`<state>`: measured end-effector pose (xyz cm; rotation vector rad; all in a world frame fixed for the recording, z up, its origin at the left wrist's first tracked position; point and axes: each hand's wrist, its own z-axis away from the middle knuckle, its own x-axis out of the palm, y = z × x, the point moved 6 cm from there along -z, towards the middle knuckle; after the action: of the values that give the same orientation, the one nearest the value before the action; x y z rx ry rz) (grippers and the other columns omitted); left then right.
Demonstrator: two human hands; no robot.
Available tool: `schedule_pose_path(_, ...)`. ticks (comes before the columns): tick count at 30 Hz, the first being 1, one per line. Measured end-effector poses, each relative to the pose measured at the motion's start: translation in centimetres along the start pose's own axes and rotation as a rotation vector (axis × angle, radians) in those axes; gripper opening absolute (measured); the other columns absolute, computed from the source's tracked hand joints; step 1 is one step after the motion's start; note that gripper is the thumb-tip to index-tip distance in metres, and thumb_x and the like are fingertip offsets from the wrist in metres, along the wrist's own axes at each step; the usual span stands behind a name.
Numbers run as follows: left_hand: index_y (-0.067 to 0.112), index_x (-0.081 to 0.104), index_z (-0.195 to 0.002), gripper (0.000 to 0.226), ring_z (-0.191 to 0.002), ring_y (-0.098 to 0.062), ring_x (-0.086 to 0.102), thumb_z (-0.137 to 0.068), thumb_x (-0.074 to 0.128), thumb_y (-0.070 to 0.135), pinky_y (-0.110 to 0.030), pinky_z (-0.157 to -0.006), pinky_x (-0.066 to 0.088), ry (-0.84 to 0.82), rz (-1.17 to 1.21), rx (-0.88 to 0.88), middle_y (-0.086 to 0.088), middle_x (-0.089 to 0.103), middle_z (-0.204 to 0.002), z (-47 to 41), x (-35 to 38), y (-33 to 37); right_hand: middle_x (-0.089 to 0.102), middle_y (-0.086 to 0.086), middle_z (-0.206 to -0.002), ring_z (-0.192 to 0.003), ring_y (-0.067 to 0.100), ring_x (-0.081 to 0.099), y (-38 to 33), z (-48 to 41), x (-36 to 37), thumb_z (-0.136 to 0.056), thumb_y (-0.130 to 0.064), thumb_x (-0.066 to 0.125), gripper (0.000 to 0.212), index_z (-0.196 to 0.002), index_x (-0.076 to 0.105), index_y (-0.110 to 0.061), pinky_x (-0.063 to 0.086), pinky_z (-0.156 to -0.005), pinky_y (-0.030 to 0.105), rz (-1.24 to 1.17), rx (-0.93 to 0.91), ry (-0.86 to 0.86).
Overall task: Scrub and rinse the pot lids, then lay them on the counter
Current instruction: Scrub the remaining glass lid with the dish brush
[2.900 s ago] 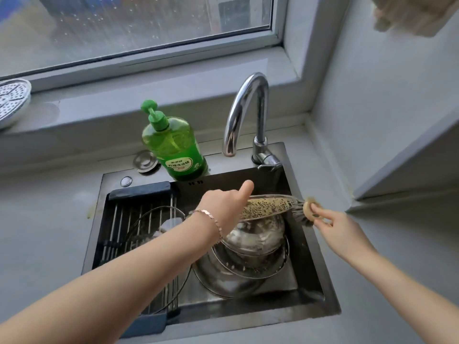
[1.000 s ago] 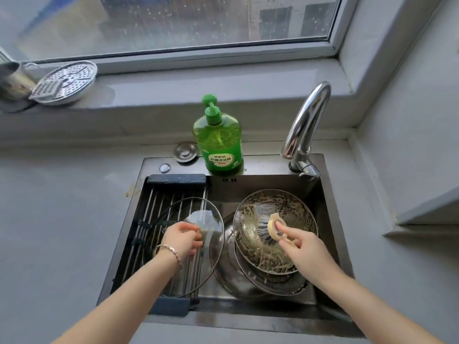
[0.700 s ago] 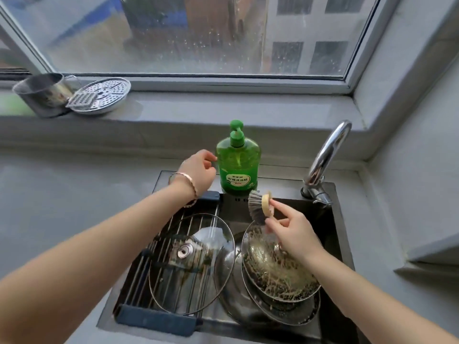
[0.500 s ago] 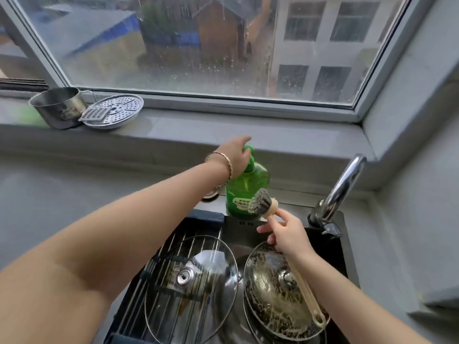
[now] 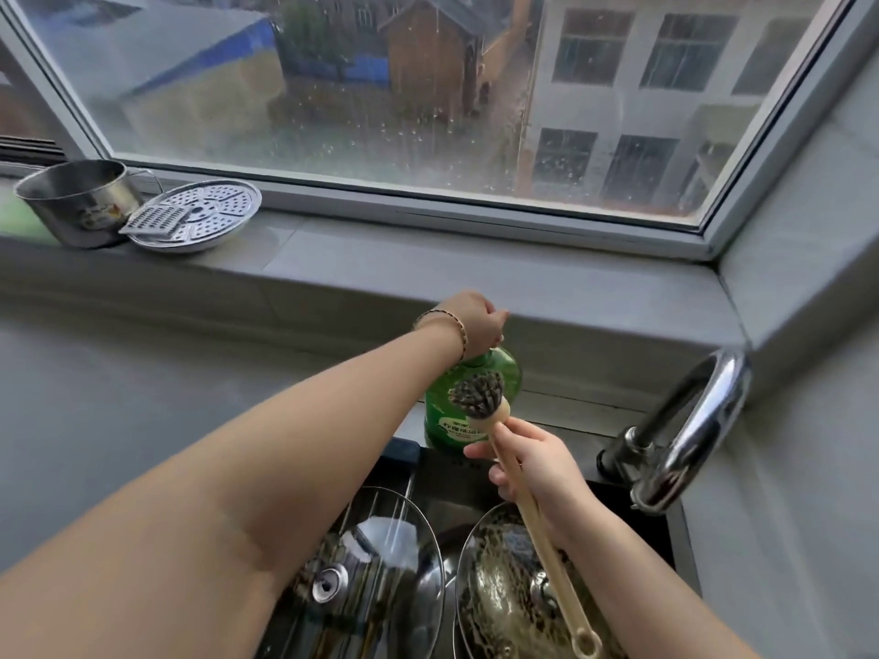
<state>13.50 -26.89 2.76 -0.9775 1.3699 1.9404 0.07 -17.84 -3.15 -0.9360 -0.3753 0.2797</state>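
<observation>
The left hand (image 5: 468, 323) is closed down over the top of the green dish soap bottle (image 5: 508, 375), which stands at the back edge of the sink (image 5: 632, 511); its pump is hidden under the fingers. The right hand (image 5: 532, 463) grasps the wooden dish brush (image 5: 478, 392) just below its head, bristles up in front of the bottle. A glass lid (image 5: 380, 554) lies on the drying rack (image 5: 402, 451) over the sink's left side, and a soapy lid (image 5: 494, 596) lies in the basin beside it.
</observation>
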Motion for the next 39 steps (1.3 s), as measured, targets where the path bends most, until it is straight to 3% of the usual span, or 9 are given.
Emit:
schedule_pose_path(7,0.015,0.067,-0.095,0.04,-0.094,-0.025,0.06,-0.097,0.034,0.036,-0.037,-0.089,0.047,0.035,-0.086,0.009,-0.007,0.066,-0.1,0.0,0.8,-0.4,0.065,0.01,-0.072,-0.038,0.009,0.036,0.5,0.0,-0.1,-0.098,-0.013,0.043,0.021,-0.109,0.059,-0.004,0.026,-0.037,0.016,-0.056,0.007,-0.012)
schedule_pose_path(11,0.02,0.057,-0.118,0.04,-0.108,-0.026,0.055,-0.099,0.027,0.039,-0.034,-0.088,0.042,0.074,-0.159,0.032,-0.007,0.06,-0.12,0.9,0.3,0.0,0.064,0.011,-0.073,-0.039,0.009,0.036,1.1,1.2,-0.3,-0.098,-0.013,0.043,0.02,-0.11,0.058,-0.007,0.026,-0.036,0.015,-0.046,0.027,-0.001)
schedule_pose_path(16,0.012,0.036,-0.137,0.043,-0.122,-0.026,0.047,-0.099,0.034,0.033,-0.035,-0.101,0.036,0.315,0.319,0.048,-0.014,0.044,-0.137,4.5,-1.2,-1.4,0.066,0.007,-0.068,-0.036,0.007,0.034,2.7,3.8,-1.8,-0.096,-0.014,0.048,0.017,-0.101,0.064,-0.016,0.024,-0.036,0.016,0.074,-0.02,0.032)
schedule_pose_path(19,0.01,0.036,-0.135,0.042,-0.125,-0.025,0.042,-0.094,0.046,0.016,-0.031,-0.102,0.033,0.43,0.484,-0.153,-0.013,0.04,-0.138,10.4,2.0,-7.0,0.066,0.003,-0.063,-0.038,0.007,0.034,4.7,5.8,-3.5,-0.095,-0.013,0.049,0.018,-0.098,0.066,-0.017,0.025,-0.039,0.018,0.193,-0.052,0.061)
schedule_pose_path(25,0.002,0.033,-0.138,0.057,-0.125,-0.039,0.04,-0.09,0.056,0.021,-0.04,-0.1,0.035,0.171,0.464,-0.943,-0.025,0.032,-0.142,24.1,13.7,-22.0,0.066,0.004,-0.063,-0.036,0.007,0.037,10.0,9.2,-6.5,-0.093,-0.009,0.05,0.019,-0.092,0.068,-0.011,0.027,-0.036,0.016,0.375,0.01,0.128)
schedule_pose_path(28,-0.005,0.028,-0.139,0.06,-0.125,-0.043,0.038,-0.092,0.051,0.024,-0.043,-0.099,0.036,0.138,0.521,-1.202,-0.028,0.03,-0.142,28.5,16.5,-27.3,0.066,0.009,-0.068,-0.035,0.007,0.037,11.7,10.1,-6.8,-0.094,-0.009,0.05,0.019,-0.088,0.068,-0.008,0.028,-0.035,0.016,0.429,0.051,0.152)
schedule_pose_path(33,-0.003,0.046,-0.129,0.054,-0.114,-0.038,0.052,-0.092,0.051,0.034,-0.046,-0.099,0.044,0.088,0.894,-1.214,-0.022,0.053,-0.128,28.5,19.4,-32.8,0.064,0.009,-0.067,-0.037,0.009,0.035,13.3,10.6,-5.6,-0.094,-0.007,0.048,0.019,-0.093,0.066,-0.01,0.026,-0.034,0.016,0.402,0.096,0.171)
schedule_pose_path(37,0.002,0.032,-0.142,0.083,-0.13,-0.035,0.04,-0.087,0.04,0.064,-0.049,-0.11,0.031,0.054,1.024,-1.292,-0.019,0.039,-0.144,26.4,23.3,-38.5,0.064,0.005,-0.065,-0.035,0.006,0.036,14.8,10.9,-4.2,-0.095,-0.009,0.048,0.017,-0.098,0.064,-0.012,0.026,-0.034,0.016,0.408,0.137,0.191)
schedule_pose_path(39,0.002,0.025,-0.145,0.09,-0.137,-0.034,0.03,-0.086,0.031,0.07,-0.046,-0.114,0.023,0.047,1.095,-1.334,-0.018,0.029,-0.15,26.6,22.3,-37.1,0.065,0.005,-0.067,-0.037,0.007,0.036,15.5,11.0,-3.7,-0.095,-0.012,0.049,0.016,-0.1,0.064,-0.015,0.027,-0.035,0.017,0.398,0.162,0.201)
